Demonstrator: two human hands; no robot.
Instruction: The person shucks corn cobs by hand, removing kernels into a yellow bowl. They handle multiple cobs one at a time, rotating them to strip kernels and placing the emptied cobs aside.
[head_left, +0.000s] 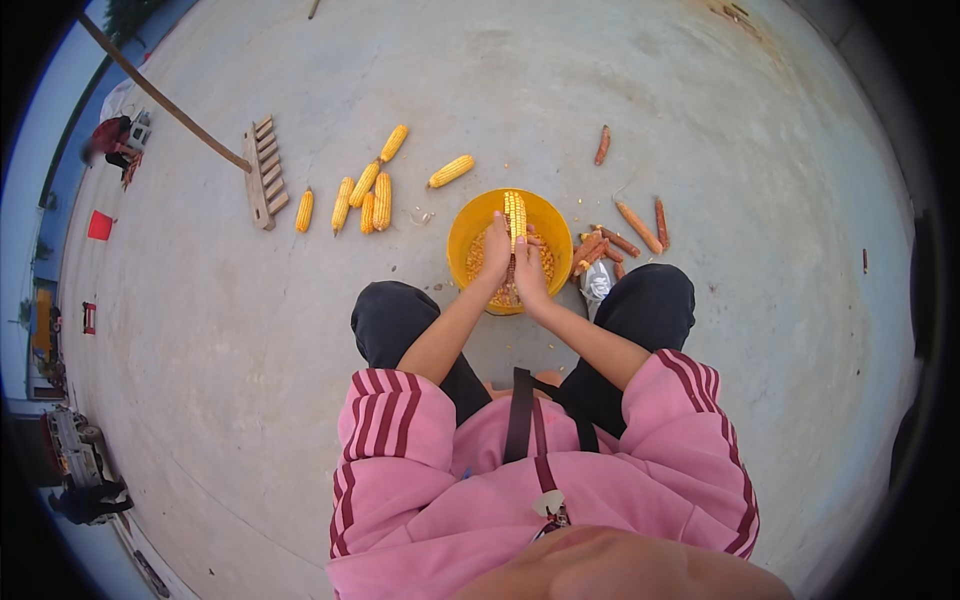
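Both my hands grip one partly shelled corn cob (515, 210) over a yellow bucket (459, 247). Yellow kernels cover the cob's upper part, while its lower end looks bare and reddish. My left hand (495, 251) wraps its left side, thumb pointing up along it. My right hand (529, 266) holds the lower right side with the thumb laid against the kernels. Loose corn kernels (477, 259) lie inside the bucket, which stands on the concrete between my knees. The fingers behind the cob are partly hidden.
Several unshelled corn cobs (365, 184) lie left of the bucket, one (451, 171) nearer it. Stripped cobs (589, 251) are heaped at right by my shoe (597, 281). A wooden rake (259, 180) lies farther left. A person (112, 142) bends in the far left, near a red bucket (99, 225).
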